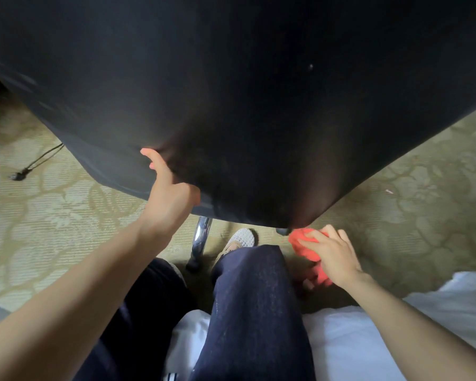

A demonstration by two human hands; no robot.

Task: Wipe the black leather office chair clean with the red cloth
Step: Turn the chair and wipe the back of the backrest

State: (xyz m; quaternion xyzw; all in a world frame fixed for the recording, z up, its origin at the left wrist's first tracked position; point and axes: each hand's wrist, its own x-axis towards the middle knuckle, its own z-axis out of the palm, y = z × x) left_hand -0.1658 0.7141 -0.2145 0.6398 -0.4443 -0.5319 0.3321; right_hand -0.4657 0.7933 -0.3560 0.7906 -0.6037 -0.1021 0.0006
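Observation:
The black leather office chair (pixel 245 105) fills the upper half of the head view, its large dark padded surface tilted toward me. My left hand (pixel 168 193) grips its lower left edge, thumb on top of the leather. My right hand (pixel 333 257) holds the bunched red cloth (pixel 307 244) just below the chair's lowest corner, close to a small dark part under the edge. Whether the cloth touches the leather cannot be told.
A chrome chair leg (pixel 201 237) reaches down to the patterned beige carpet (pixel 412 204) between my legs in dark trousers (pixel 253 312). One pale shoe (pixel 241 239) shows by the leg. White bedding (pixel 368 339) lies at bottom right. A black cord (pixel 36 163) lies on the floor at left.

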